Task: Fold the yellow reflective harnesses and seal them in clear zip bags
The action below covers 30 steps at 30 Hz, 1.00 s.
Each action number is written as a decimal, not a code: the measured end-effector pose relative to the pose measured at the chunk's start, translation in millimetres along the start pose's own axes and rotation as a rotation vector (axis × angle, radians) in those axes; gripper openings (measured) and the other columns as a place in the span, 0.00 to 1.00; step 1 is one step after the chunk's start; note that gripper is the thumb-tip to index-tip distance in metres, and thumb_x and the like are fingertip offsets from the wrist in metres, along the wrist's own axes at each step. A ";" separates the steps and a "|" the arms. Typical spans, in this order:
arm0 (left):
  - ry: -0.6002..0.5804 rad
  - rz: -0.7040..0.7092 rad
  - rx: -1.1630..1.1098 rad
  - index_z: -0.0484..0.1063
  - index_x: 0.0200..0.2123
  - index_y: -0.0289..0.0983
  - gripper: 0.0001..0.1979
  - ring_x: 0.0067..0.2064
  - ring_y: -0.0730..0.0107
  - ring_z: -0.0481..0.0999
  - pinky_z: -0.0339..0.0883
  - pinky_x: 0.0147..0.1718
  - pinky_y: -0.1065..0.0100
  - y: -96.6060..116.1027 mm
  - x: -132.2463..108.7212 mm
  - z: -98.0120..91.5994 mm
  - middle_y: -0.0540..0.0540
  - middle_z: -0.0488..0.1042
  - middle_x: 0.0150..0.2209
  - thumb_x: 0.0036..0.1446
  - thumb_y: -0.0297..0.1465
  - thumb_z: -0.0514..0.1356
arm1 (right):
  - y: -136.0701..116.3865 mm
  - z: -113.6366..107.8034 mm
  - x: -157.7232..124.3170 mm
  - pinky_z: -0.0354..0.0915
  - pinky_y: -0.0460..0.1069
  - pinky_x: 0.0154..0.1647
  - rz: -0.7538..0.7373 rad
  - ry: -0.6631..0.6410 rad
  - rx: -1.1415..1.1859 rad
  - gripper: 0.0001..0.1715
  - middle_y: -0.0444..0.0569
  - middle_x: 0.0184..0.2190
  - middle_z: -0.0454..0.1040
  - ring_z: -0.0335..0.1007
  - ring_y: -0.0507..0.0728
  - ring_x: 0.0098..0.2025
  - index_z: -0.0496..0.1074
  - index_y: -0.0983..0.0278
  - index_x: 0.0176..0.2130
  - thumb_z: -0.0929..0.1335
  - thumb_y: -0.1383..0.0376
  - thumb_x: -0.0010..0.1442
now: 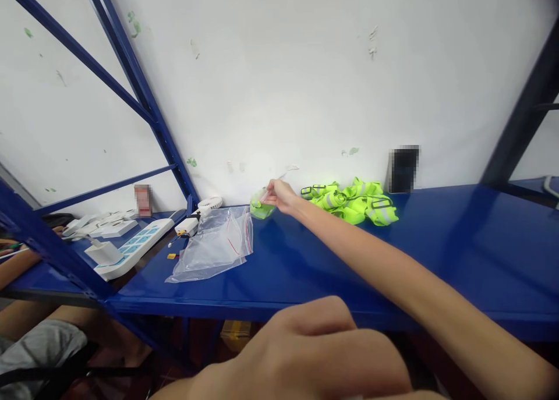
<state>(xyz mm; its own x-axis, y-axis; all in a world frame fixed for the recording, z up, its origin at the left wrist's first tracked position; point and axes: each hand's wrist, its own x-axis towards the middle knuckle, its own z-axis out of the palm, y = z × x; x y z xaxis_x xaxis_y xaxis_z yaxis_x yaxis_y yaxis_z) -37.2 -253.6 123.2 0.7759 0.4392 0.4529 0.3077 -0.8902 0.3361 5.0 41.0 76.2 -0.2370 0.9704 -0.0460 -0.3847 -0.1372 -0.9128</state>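
My right hand (282, 196) reaches to the back of the blue table, its fingers pinched on a clear plastic bag (262, 208) with something yellow-green inside. Right of it lies a heap of yellow-green reflective straps (353, 202) with dark buckles. My left hand (305, 353) is large in the foreground, in front of the table edge, with its fingers curled; whether it holds anything is hidden. Flat clear zip bags (213, 243) with red seal lines lie left of my right hand.
A small white fan (210, 202) and a white box (187, 226) stand behind the bags. A power strip (137, 248) lies beyond the blue post (56, 248). A dark device (403, 170) leans on the wall. Another person's arm (20, 267) shows at far left.
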 end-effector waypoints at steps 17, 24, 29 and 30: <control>0.521 -0.330 0.146 0.72 0.34 0.36 0.10 0.26 0.74 0.65 0.58 0.29 0.70 -173.4 59.0 37.5 0.52 0.69 0.24 0.62 0.34 0.53 | -7.7 -128.8 -107.4 0.67 0.52 0.39 -0.357 -0.531 -0.553 0.15 0.47 0.29 0.74 0.71 0.56 0.32 0.72 0.65 0.32 0.66 0.56 0.60; 0.570 -0.241 0.201 0.56 0.22 0.37 0.14 0.24 0.75 0.55 0.48 0.27 0.69 -206.1 77.9 65.4 0.54 0.55 0.21 0.58 0.34 0.55 | -11.9 -147.0 -101.2 0.60 0.50 0.38 -0.719 -0.491 -0.836 0.24 0.46 0.30 0.68 0.63 0.55 0.33 0.71 0.65 0.28 0.63 0.50 0.64; 0.630 -0.220 0.025 0.55 0.21 0.38 0.17 0.25 0.74 0.53 0.47 0.27 0.68 -207.3 76.8 77.5 0.54 0.53 0.21 0.59 0.37 0.54 | -9.4 -145.0 -104.3 0.59 0.50 0.39 -0.739 -0.461 -0.802 0.23 0.45 0.31 0.64 0.62 0.54 0.35 0.72 0.64 0.25 0.67 0.50 0.61; 0.631 -0.226 -0.018 0.55 0.21 0.37 0.17 0.25 0.74 0.53 0.47 0.27 0.68 -207.3 76.3 78.7 0.54 0.53 0.21 0.59 0.37 0.54 | -8.9 -144.0 -105.8 0.59 0.50 0.40 -0.734 -0.460 -0.796 0.22 0.45 0.31 0.64 0.62 0.54 0.35 0.72 0.64 0.25 0.68 0.50 0.60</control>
<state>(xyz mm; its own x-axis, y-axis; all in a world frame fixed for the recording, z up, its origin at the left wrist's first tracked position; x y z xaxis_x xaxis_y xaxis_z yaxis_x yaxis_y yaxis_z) 1.6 -45.1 23.2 0.2208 0.6064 0.7639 0.4117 -0.7680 0.4906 162.0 -31.9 30.8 -0.5531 0.5792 0.5988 0.0635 0.7460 -0.6629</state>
